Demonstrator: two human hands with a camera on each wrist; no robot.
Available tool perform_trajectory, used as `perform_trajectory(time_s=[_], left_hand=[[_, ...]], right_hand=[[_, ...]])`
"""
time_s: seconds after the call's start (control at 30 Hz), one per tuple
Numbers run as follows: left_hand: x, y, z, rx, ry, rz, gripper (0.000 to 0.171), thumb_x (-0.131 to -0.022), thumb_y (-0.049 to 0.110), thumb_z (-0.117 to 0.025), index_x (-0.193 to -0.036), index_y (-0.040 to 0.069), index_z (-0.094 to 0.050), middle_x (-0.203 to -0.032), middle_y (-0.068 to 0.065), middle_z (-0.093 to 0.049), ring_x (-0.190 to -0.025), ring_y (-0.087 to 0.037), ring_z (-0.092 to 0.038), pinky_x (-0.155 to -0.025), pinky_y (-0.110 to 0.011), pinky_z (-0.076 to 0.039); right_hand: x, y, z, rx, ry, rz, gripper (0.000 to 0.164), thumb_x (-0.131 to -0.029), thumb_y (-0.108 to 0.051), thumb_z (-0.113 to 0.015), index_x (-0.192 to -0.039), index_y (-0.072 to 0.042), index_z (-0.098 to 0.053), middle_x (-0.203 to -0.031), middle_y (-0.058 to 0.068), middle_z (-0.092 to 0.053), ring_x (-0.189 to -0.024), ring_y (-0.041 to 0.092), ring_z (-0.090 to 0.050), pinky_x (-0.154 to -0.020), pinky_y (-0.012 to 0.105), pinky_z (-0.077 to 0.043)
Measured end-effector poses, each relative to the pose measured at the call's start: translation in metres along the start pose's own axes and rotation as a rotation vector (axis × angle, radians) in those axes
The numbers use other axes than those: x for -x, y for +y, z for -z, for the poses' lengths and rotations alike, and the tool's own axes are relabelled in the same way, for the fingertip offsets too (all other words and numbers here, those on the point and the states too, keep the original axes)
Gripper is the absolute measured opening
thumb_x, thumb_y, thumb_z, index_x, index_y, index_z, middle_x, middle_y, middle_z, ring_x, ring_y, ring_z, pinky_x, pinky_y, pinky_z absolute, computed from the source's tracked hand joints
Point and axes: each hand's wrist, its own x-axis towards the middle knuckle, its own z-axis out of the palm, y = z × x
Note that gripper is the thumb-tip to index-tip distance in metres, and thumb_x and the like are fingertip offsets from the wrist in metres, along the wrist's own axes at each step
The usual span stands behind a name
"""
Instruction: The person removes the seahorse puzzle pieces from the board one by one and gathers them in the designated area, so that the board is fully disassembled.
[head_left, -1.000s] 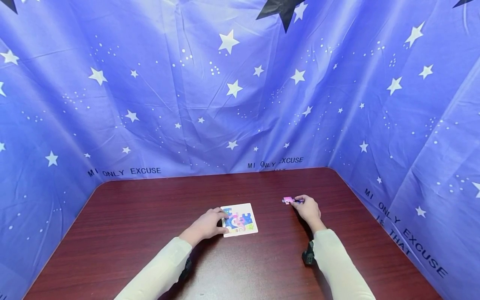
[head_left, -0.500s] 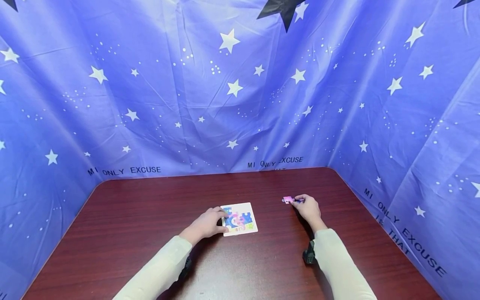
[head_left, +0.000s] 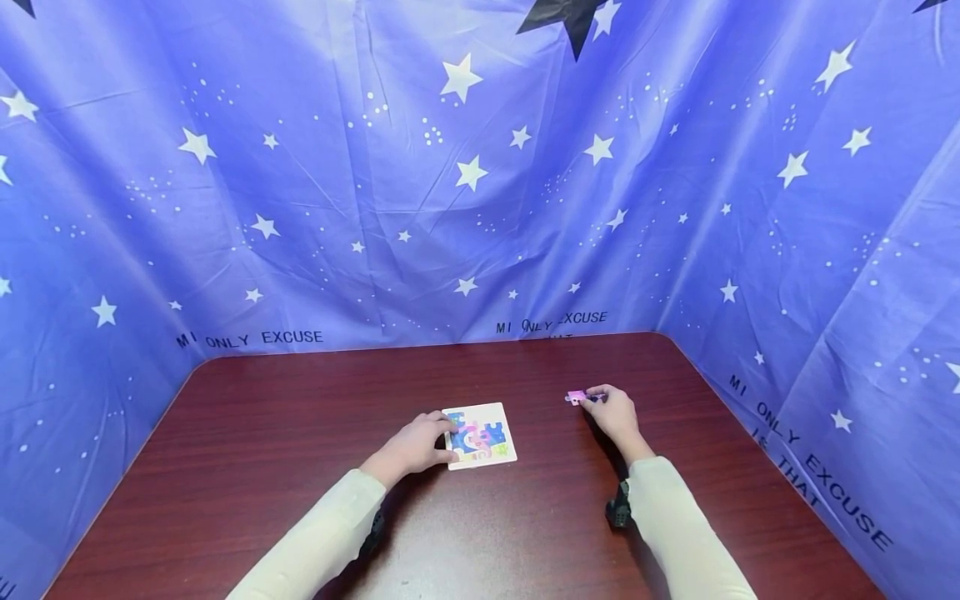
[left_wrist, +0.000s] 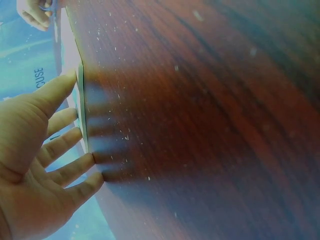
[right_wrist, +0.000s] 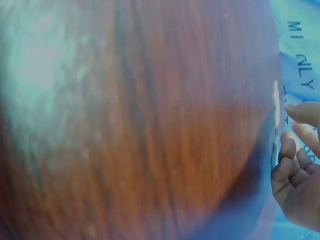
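Resting at the left edge of the jigsaw tray (head_left: 491, 413), the left hand (head_left: 411, 448) touches it; head view shows the tray partly filled, flat on the wooden table (head_left: 540, 533). Right hand (head_left: 617, 417) is at the loose pink puzzle piece (head_left: 576, 397), right of the tray and apart from it; what lies under its fingers is too small to tell.

Left wrist view: left fingers spread and uncurled, tips against the tray edge, no grasp. Risk: uneven pushing could slide the tray.

Right wrist view: fingertips near thin edges; cannot tell whether they pinch. Risk: a poor edge hold could make the piece skid.
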Motion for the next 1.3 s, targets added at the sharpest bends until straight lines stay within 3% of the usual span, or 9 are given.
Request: perform_trajectory(time_s=[0.37,0.57,0.7,1.3], left_hand=[[0.0,0.0,0.001,0.015,-0.001,0.014,0.044,-0.081,0.029,-0.072,-0.117,0.006,-0.064,-0.121,-0.012,-0.058,-0.112,-0.031,-0.053,-0.096,-0.041,-0.044],[0.0,0.001,0.002,0.02,-0.001,0.009,0.044,-0.08,0.029,-0.073,-0.116,0.006,-0.064,-0.12,-0.011,-0.058,-0.111,-0.031,-0.053,-0.095,-0.041,-0.045],[0.001,0.002,0.003,0.021,-0.003,0.012,0.044,-0.081,0.029,-0.072,-0.117,0.006,-0.064,-0.12,-0.011,-0.058,-0.111,-0.03,-0.053,-0.095,-0.041,-0.045],[0.0,0.002,0.003,0.015,-0.005,0.012,0.043,-0.081,0.028,-0.072,-0.117,0.007,-0.064,-0.12,-0.011,-0.059,-0.111,-0.031,-0.053,-0.096,-0.04,-0.045]], right_hand=[[0.004,-0.021,-0.014,-0.08,-0.013,0.087,0.028,-0.081,-0.021,-0.069,-0.101,-0.001,-0.068,-0.087,0.012,-0.07,-0.081,0.021,-0.062,-0.077,0.037,-0.047],[0.008,-0.036,-0.018,-0.17,-0.105,0.077,0.031,-0.082,-0.019,-0.069,-0.105,0.0,-0.066,-0.075,0.008,-0.065,-0.058,0.008,-0.056,-0.059,0.024,-0.044],[0.011,-0.044,-0.02,-0.251,-0.164,0.07,0.033,-0.083,-0.017,-0.068,-0.108,0.003,-0.063,-0.07,0.007,-0.061,-0.051,0.007,-0.053,-0.049,0.023,-0.044],[0.022,-0.065,-0.036,-0.306,-0.228,0.064,0.028,-0.082,-0.017,-0.071,-0.105,-0.002,-0.066,-0.075,0.007,-0.06,-0.055,0.013,-0.053,-0.05,0.029,-0.048]])
